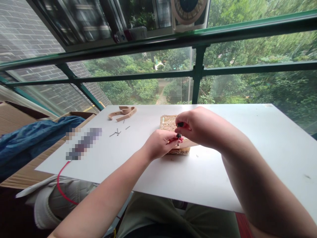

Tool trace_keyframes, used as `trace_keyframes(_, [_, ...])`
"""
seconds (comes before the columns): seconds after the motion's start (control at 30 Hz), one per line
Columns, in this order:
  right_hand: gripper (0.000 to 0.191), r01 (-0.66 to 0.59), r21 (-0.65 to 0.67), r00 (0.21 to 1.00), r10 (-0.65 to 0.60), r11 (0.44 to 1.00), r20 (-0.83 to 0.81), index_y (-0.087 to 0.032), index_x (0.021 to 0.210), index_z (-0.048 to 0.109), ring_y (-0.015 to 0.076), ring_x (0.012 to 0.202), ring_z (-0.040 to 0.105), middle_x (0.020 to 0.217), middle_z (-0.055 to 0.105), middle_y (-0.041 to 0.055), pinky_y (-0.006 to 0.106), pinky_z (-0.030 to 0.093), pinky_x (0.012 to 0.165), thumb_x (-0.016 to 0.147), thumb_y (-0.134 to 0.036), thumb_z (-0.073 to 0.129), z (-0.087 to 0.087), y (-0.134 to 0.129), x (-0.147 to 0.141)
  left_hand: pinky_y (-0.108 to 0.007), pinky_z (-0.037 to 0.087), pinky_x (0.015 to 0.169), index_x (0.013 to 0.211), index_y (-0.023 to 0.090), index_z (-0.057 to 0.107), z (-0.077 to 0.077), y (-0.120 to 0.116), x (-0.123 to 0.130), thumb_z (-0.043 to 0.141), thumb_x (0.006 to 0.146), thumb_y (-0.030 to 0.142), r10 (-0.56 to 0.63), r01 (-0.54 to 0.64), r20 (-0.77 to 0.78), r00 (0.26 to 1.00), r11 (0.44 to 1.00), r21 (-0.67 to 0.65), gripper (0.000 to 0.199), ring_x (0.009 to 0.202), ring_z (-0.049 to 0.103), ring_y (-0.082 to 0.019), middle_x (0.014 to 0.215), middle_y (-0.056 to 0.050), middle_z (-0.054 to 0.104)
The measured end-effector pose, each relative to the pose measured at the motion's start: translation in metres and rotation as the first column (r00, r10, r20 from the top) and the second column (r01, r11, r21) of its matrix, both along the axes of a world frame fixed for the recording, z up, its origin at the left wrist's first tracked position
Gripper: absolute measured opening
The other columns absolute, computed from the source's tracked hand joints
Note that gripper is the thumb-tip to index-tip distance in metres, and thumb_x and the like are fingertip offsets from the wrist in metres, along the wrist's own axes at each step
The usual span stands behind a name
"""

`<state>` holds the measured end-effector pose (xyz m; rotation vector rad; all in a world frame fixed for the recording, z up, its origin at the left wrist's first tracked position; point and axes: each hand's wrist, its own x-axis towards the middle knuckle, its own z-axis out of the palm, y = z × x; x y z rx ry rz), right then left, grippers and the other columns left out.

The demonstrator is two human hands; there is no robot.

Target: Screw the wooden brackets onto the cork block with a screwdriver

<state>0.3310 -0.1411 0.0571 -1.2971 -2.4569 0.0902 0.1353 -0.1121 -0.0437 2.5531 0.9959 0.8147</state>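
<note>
Head view: a white table (198,175) spans the frame beneath my hands. At its left stands a carton (19,178); a blue cloth (37,135) lies at the carton, though I cannot tell how much of it is inside. My right hand (198,124) reaches in above the block and my left hand (160,142) comes in lower, just beside it. The block (169,123) rests on the table under my fingers, partly hidden by them; it is tan, layered cardboard with a rough, patterned top. Curved tan strips (127,114) lie well apart from it, near the far left edge. My right finger and thumb are clamped on a black piece (180,124); my left ones pinch a second black piece (178,136) just below. Both are small, dark and stubby; I cannot tell whether they belong together. Smallest are the thin grey nails (117,133), scattered near the strips.
</note>
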Motion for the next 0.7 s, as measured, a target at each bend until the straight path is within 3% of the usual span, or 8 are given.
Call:
trace_keyframes(0.57, [0.037, 0.047, 0.105, 0.999, -0.045, 0.993, -0.022, -0.020, 0.055, 0.043, 0.0102, 0.046, 0.027, 0.046, 0.038, -0.0022, 0.027, 0.021, 0.047, 0.082, -0.040, 0.057, -0.009, 0.009, -0.003, -0.024, 0.057, 0.075, 0.092, 0.023, 0.076, 0.003, 0.000, 0.001, 0.060, 0.091, 0.025, 0.011, -0.014, -0.030, 0.999, 0.995, -0.095, 0.017, 0.082, 0.074, -0.014, 0.091, 0.002, 0.079])
trace_keyframes(0.63, [0.035, 0.025, 0.099, 0.999, -0.023, 0.995, -0.021, -0.020, 0.058, 0.050, 0.0107, 0.048, 0.032, 0.049, 0.044, -0.0016, 0.027, 0.023, 0.048, 0.083, -0.044, 0.058, -0.007, 0.009, 0.001, -0.025, 0.057, 0.077, 0.093, 0.024, 0.076, 0.004, 0.000, 0.001, 0.059, 0.092, 0.026, 0.007, -0.010, -0.042, 0.999, 0.996, -0.090, 0.018, 0.082, 0.074, -0.014, 0.093, 0.002, 0.079])
trace_keyframes(0.7, [0.023, -0.046, 0.066, 0.998, 0.049, 0.997, -0.048, -0.020, 0.075, 0.063, 0.0115, 0.054, 0.044, 0.062, 0.059, -0.0002, 0.026, 0.029, 0.051, 0.083, -0.041, 0.061, -0.004, 0.007, 0.009, -0.026, 0.057, 0.079, 0.094, 0.025, 0.076, 0.004, 0.000, 0.001, 0.059, 0.092, 0.025, 0.002, -0.006, -0.047, 0.999, 0.996, -0.091, 0.018, 0.084, 0.074, -0.015, 0.094, 0.003, 0.079])
